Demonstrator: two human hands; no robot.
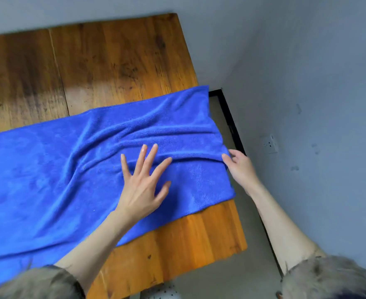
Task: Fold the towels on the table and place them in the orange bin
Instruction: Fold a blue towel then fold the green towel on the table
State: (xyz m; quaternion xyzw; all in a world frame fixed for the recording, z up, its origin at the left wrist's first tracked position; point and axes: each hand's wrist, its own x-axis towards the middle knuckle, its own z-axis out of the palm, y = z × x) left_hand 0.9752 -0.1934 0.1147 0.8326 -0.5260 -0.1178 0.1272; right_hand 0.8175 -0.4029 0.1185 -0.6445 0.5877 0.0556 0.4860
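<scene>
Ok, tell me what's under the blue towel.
The blue towel lies spread on the wooden table, left hand flat on top. Anything else beneath is covered and cannot be seen.

Two bare forearms, left hand (142, 186) and right hand (241, 169) ungloved, no rings or watch visible, short fuzzy grey-brown sleeves (328, 279) ending near the elbows, dark trim at cuffs

A towel (70, 169) lies spread across the table (113, 61), its right end at the table's right edge.
</scene>
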